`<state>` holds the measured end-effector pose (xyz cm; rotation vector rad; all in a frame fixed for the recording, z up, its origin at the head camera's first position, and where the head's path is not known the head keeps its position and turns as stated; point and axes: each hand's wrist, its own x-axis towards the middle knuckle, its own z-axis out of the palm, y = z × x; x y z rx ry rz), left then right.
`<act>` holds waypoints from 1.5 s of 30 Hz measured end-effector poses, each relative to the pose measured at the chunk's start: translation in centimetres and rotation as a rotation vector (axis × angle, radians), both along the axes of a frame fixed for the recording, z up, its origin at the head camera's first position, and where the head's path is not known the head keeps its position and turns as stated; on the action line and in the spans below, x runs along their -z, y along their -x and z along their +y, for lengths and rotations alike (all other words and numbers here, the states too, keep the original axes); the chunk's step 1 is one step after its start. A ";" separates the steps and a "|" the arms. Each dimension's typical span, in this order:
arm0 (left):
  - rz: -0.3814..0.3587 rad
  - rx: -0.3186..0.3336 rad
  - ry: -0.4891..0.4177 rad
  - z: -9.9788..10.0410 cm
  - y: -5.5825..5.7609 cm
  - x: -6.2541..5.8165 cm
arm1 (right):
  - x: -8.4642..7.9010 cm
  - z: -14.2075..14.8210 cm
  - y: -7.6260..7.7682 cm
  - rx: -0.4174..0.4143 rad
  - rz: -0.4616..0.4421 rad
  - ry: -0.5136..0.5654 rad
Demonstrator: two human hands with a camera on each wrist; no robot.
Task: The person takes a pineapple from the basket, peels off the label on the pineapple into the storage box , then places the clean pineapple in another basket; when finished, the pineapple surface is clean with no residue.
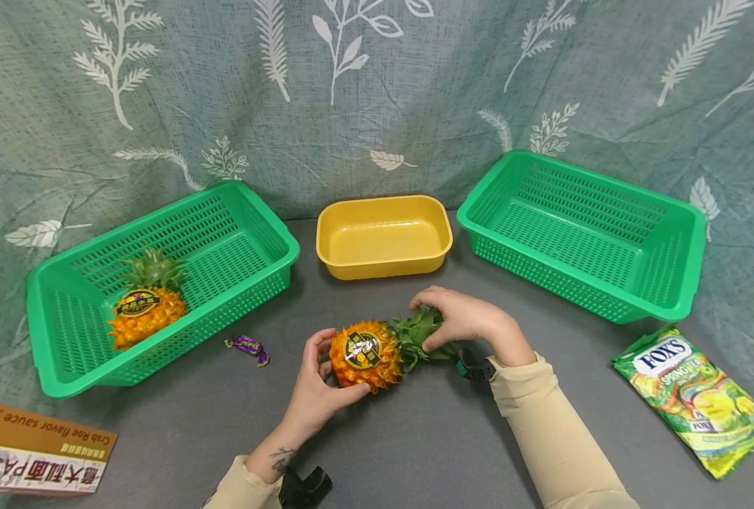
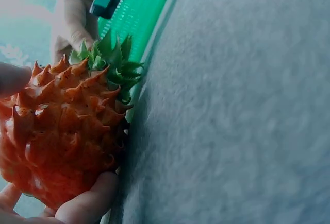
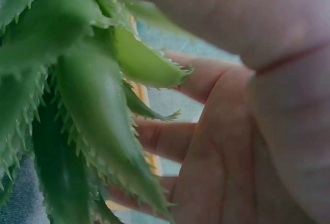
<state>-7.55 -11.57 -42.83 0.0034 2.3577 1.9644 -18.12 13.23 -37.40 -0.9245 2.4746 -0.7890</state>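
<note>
In the middle of the table lies a small orange pineapple [image 1: 377,375], its green leaf crown [image 1: 417,331] turned to the right and a dark round label on its body. My left hand [image 1: 318,385] grips the body from the left, thumb at the near side and fingers at the far side. Spiky skin fills much of the left wrist view, with a left fingertip [image 2: 93,198] at the pineapple's lower edge. From the right, my right hand [image 1: 462,322] holds the crown. Its fingers curl round the serrated leaves [image 3: 93,95] in the right wrist view.
A second pineapple [image 1: 151,311] lies in the left green basket [image 1: 208,318]. Behind stand a yellow tub [image 1: 385,268] and another green basket [image 1: 561,272]. A purple-wrapped candy [image 1: 247,347], a pasta box [image 1: 39,449] and a FOX'S candy bag [image 1: 698,399] lie around the table.
</note>
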 end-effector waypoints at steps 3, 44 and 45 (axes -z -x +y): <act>-0.011 0.009 -0.038 -0.3 0.4 0.1 | 0.1 0.2 0.0 0.053 -0.019 -0.042; -0.040 0.175 -0.155 -1.0 10.2 -0.1 | -0.1 2.5 1.6 0.425 0.005 0.125; -0.041 0.173 -0.153 -1.0 10.2 -0.1 | -0.4 2.6 1.5 0.436 0.018 0.145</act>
